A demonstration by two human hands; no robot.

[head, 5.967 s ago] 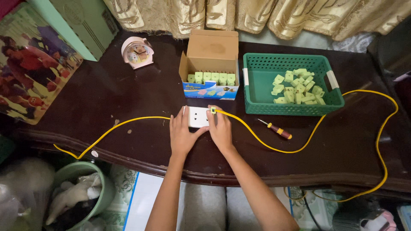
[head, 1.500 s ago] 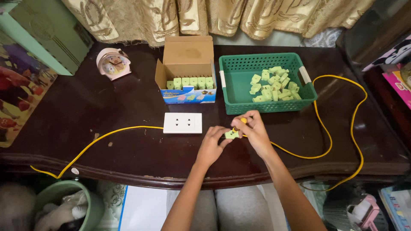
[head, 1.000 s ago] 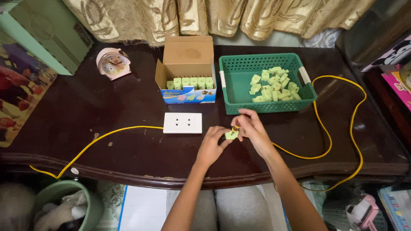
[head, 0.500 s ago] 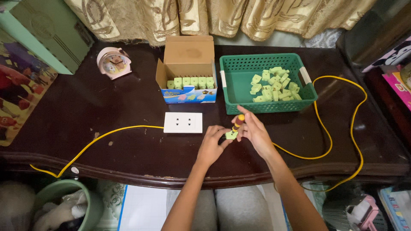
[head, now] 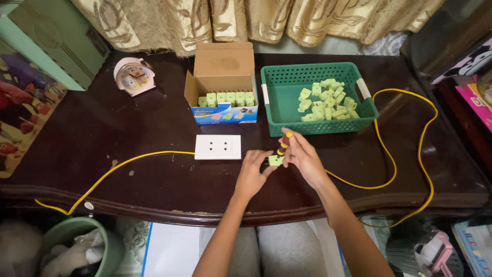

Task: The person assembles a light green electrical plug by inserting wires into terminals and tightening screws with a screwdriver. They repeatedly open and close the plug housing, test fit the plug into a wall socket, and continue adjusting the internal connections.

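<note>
My left hand (head: 252, 173) rests on the dark table and pinches a small green plug (head: 275, 160) at the end of the yellow cable (head: 389, 169). My right hand (head: 303, 155) grips a screwdriver (head: 283, 144) with a yellow and dark handle, held nearly upright with its tip down on the plug. Just to the left lies a white socket plate (head: 218, 147), with another stretch of the yellow cable running from its left side.
A green basket (head: 287, 90) of pale green plugs and an open cardboard box (head: 221, 77) with a row of the same plugs stand at the back. A pink clock (head: 134, 76) sits at the far left. A green bucket (head: 77, 241) stands below the table edge.
Six seconds ago both hands were on the white socket plate and the screwdriver lay on the table. Now they work on the green plug; over the last second the screwdriver has been raised upright.
</note>
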